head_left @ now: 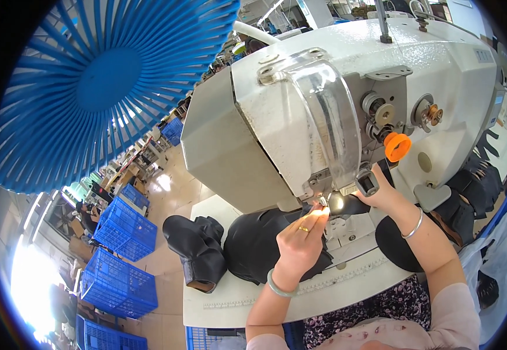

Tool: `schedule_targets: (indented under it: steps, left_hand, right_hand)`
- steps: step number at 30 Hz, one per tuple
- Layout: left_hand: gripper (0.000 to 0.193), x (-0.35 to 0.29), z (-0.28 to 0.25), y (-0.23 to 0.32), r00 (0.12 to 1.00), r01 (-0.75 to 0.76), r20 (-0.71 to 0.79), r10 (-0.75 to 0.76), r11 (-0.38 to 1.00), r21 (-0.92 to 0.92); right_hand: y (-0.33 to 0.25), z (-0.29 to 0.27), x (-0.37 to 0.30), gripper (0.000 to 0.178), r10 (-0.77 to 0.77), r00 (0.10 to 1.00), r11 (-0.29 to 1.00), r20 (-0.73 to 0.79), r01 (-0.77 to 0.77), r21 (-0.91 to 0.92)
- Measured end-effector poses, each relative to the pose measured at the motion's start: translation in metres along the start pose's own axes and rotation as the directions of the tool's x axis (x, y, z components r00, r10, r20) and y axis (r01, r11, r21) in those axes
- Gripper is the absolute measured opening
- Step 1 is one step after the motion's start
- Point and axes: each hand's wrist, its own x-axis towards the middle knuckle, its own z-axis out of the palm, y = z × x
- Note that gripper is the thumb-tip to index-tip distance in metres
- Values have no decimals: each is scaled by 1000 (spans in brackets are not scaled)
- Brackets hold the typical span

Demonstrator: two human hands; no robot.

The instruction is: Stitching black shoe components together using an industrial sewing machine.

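Head view. The white table [247, 300] ends at a near edge along the person's lap and at a left edge just beyond a folded black piece [198, 251]; past that edge, open floor runs to 3 blue crates [125, 230]. The sewing machine [347, 99] overhangs the work area closely, leaving little room above the hands. A blue fan [105, 76] fills the upper left.

The left hand [300, 242] lies on the black leather piece [259, 242], fingers drawn together, fingertips pinching the material right at the lit needle area [323, 204]. The right hand [385, 195] reaches behind the needle, under the machine head; whether it grips anything I cannot tell.

The black leather piece sits under the left hand, spreading left across the table, apart from the folded black piece.
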Motion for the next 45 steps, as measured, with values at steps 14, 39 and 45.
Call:
schedule_targets:
  steps: [14, 39, 45]
  left_hand:
    - [27, 2, 0, -1, 1000, -2, 6, 2, 1000, -15]
    - [24, -3, 16, -22, 995, 41, -89, -52, 991, -124]
    - [22, 3, 13, -20, 990, 15, -137, -31, 993, -116]
  right_hand:
    - [77, 37, 18, 14, -103, 991, 982, 84, 88, 165]
    - [131, 59, 28, 9, -28, 987, 999, 159, 21, 50]
    - [118, 58, 28, 7, -91, 990, 994, 105, 96, -44]
